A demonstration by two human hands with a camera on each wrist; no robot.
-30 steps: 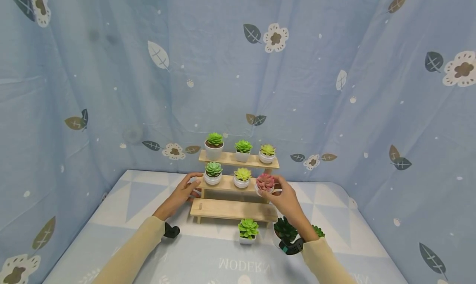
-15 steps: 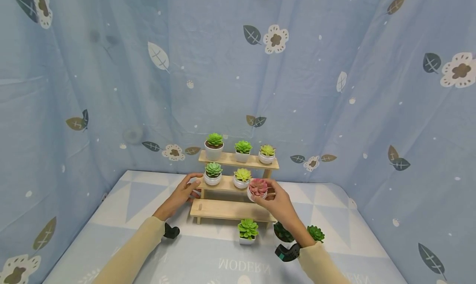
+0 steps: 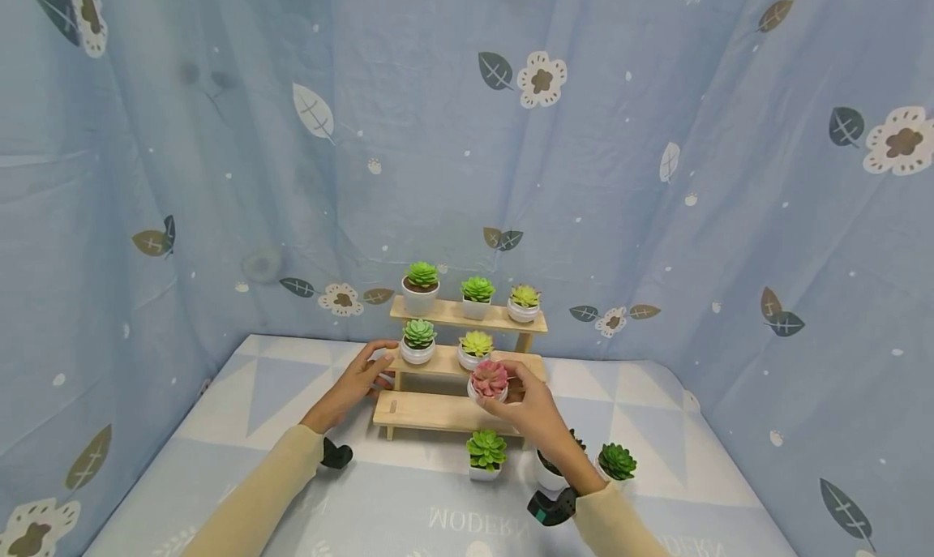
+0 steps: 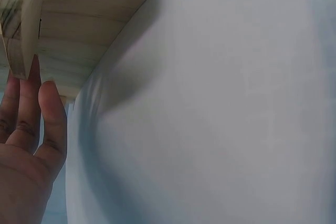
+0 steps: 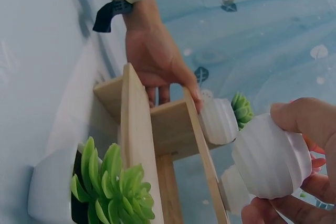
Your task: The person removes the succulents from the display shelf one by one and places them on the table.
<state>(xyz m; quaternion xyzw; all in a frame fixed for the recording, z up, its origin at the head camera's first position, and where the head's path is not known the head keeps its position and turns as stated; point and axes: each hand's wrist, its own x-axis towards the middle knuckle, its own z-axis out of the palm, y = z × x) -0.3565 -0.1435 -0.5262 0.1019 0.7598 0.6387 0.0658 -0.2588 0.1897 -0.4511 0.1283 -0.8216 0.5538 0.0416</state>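
Observation:
My right hand [image 3: 527,401] holds a small white pot with a pink succulent [image 3: 489,379], in front of the middle shelf and above the lowest one. In the right wrist view, thumb and fingers pinch the ribbed white pot [image 5: 270,156]. My left hand [image 3: 356,385] grips the left end of the middle shelf of a three-step wooden plant stand [image 3: 438,412]; the right wrist view has its fingers on both sides of that board. On the middle shelf stand a green succulent [image 3: 418,342] and a yellow-green succulent [image 3: 477,349].
The top shelf bears three potted succulents, among them a tall-potted one [image 3: 420,288]. Before the stand, on the patterned tablecloth [image 3: 365,508], are a bright green succulent [image 3: 485,453] and a dark green succulent [image 3: 616,461]. Another dark one is partly behind my right forearm.
My right hand has lifted the pink succulent off the right end of the middle shelf and carried it left and toward me. The left hand stays on the stand.

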